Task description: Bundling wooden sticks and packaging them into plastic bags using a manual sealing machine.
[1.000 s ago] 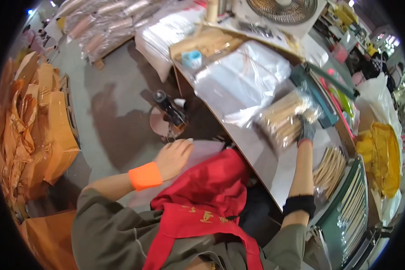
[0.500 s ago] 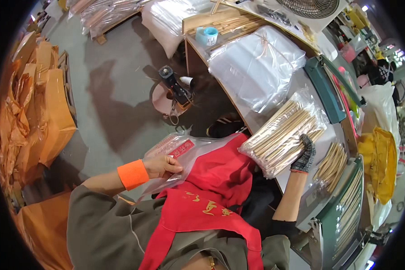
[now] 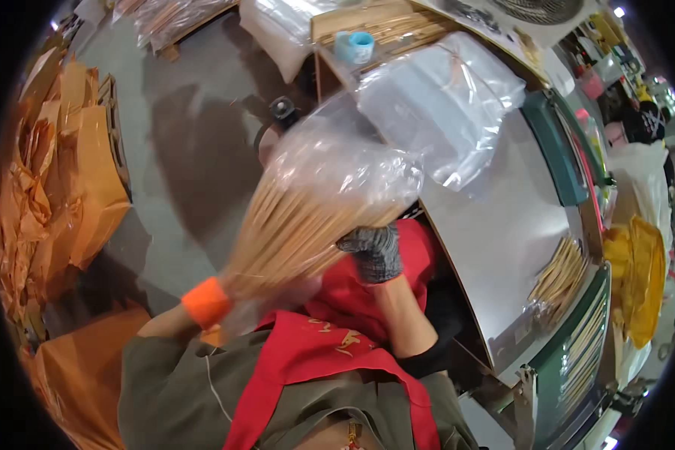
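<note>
A clear plastic bag of thin wooden sticks (image 3: 300,214) is up in front of my body, slanted and slightly blurred. My right hand (image 3: 373,251), in a grey knit glove, is closed on its right side. My left forearm with an orange wristband (image 3: 206,301) reaches to the lower left end of the bag. The left hand itself is hidden behind the sticks, so its fingers do not show. Behind the bag, part of a pale plastic sheet lies over my red apron (image 3: 319,341).
To the right is a grey-white worktable (image 3: 502,240) with loose sticks (image 3: 561,277), a green sealing machine (image 3: 555,150) and a stack of clear bags (image 3: 435,105). A blue tape roll (image 3: 360,49) stands at the table's far end. Orange wrapped packs (image 3: 90,180) line the left.
My right hand has carried the bag of sticks from over the table leftward to in front of my body. My left hand, earlier pinching a clear printed bag, has gone behind the sticks.
</note>
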### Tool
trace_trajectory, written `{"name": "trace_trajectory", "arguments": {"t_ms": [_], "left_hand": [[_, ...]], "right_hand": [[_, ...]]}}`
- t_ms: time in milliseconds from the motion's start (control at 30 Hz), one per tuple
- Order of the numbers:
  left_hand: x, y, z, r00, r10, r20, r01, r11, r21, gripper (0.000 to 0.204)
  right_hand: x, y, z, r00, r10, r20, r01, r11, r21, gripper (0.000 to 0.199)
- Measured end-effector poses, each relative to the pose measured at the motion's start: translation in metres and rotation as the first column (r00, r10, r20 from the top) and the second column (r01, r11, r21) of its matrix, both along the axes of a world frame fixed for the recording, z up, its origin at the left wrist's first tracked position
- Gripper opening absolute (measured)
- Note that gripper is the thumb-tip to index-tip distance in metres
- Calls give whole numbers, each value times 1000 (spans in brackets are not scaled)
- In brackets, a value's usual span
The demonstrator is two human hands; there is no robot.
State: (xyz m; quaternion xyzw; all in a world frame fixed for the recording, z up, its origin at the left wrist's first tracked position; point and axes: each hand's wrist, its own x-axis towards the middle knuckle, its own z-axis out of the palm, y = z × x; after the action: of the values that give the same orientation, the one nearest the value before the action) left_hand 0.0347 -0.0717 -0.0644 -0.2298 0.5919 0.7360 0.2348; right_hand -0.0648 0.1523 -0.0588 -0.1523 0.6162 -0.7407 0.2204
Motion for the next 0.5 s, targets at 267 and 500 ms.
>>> {"name": "trace_trajectory", "arguments": {"t_ms": [267,500], "left_hand": [[17,-50,61,933,6,-359,-220,799,-559,14],[14,-60,111,948,-121,-293,-29,887,-461,12]], "right_hand": [[-3,-8,37,989,24,-146,5,980,199,42],[63,-85,-77,355,464,-812,-31,873,486,40]]}}
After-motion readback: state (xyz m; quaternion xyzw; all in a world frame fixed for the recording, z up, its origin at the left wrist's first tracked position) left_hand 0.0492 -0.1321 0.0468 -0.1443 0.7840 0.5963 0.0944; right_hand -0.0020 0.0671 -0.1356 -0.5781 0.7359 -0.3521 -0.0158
